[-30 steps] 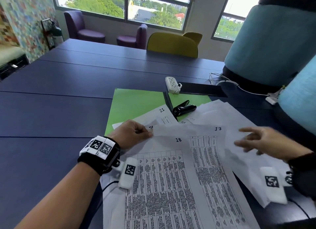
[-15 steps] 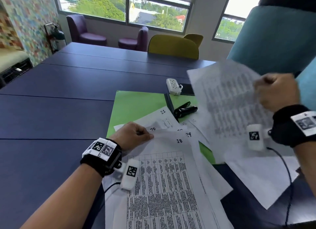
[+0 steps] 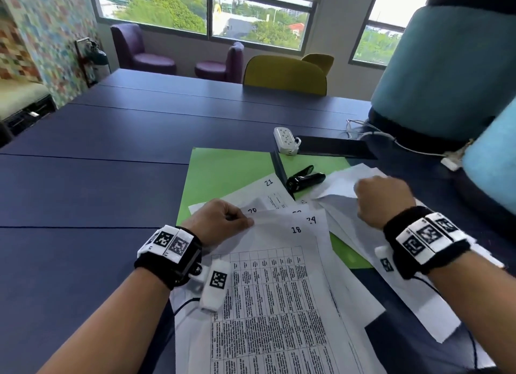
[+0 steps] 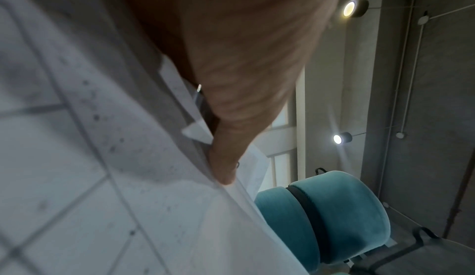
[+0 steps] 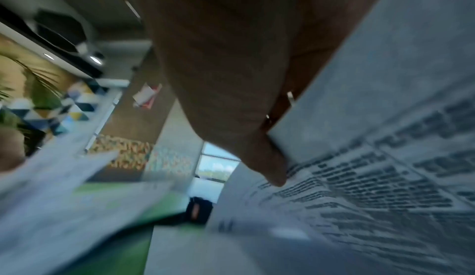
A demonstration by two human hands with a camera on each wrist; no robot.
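Observation:
Several printed sheets with handwritten numbers lie fanned over a green folder (image 3: pixel 223 175). My left hand (image 3: pixel 247 221) pinches the top left corner of the sheet marked 18 (image 3: pixel 279 290), which lies on top; the thumb (image 4: pixel 223 175) presses on that paper. Sheets marked 21 (image 3: pixel 269 190) and 24 (image 3: pixel 315 220) peek out from under it. To the right, my right hand (image 3: pixel 382 197) is curled in a fist and grips another printed sheet (image 5: pixel 385 178) low over the table. This sheet (image 3: pixel 342 185) shows its blank back in the head view.
A black stapler (image 3: pixel 305 178) lies on the folder behind the papers. A white power strip (image 3: pixel 284 140) and a flat black device (image 3: pixel 335 147) sit further back. Teal chair backs (image 3: pixel 446 66) stand close on the right, with white cables (image 3: pixel 391 141). The blue table (image 3: pixel 97 178) stretches left.
My right hand took a sheet from the right pile, lifted it high, then swung it back down to the right. The left hand kept its pinch on sheet 18.

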